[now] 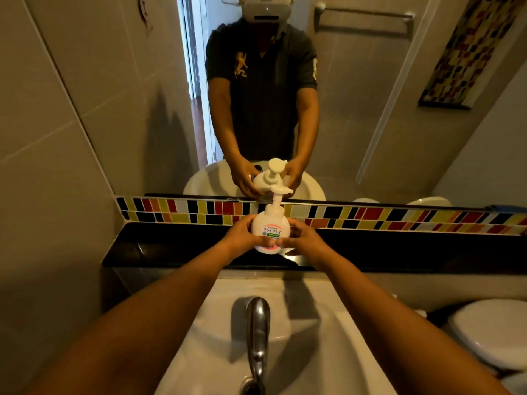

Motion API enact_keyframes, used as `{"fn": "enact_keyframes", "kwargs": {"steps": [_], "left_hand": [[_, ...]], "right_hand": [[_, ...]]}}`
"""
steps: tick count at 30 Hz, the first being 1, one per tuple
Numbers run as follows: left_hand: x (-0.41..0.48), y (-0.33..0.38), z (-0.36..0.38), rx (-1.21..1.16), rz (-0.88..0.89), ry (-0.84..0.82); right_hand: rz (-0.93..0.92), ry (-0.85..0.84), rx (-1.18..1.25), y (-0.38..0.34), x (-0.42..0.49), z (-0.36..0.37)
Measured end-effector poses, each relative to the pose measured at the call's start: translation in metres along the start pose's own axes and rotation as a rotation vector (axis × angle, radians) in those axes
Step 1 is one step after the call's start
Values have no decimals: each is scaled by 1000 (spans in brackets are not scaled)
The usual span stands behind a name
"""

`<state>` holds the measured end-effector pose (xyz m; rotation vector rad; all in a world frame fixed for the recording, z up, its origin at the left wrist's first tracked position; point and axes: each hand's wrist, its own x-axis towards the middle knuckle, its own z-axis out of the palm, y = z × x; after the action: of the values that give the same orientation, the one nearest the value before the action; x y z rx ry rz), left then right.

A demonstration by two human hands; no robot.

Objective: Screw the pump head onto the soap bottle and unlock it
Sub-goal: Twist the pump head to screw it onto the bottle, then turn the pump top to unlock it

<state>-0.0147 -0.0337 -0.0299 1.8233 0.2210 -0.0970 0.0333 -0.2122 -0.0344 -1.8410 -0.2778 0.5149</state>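
We cup the round, glossy white plastic soap bottle [271,229] upright at twelve o'clock on the black ledge [171,252], left hand [242,235] and right hand [302,238] wrapped around it; pump head [281,191] on top.

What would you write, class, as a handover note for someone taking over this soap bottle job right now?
Left hand: cupped on the soap bottle's left side.
Right hand: cupped on its right side, fingers across the front.
Bottle: upright on the black ledge behind the sink.
Done: pump head sits on the neck, stem raised.
Left: can't tell thread tightness; check, then test the pump.
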Motion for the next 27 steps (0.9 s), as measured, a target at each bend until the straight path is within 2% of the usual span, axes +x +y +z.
{"fn": "enact_keyframes", "kwargs": {"steps": [14, 20, 24, 27], "left_hand": [[27, -29, -4, 15, -23, 46], [28, -32, -7, 38, -32, 16], [28, -31, -6, 53, -44, 28], [27, -31, -6, 54, -54, 34]], "right_hand": [[-43, 68, -91, 25, 32, 9], [-119, 14, 4, -24, 24, -4], [-235, 15, -128, -57, 25, -8], [-251, -3, -227, -64, 29, -5]]}}
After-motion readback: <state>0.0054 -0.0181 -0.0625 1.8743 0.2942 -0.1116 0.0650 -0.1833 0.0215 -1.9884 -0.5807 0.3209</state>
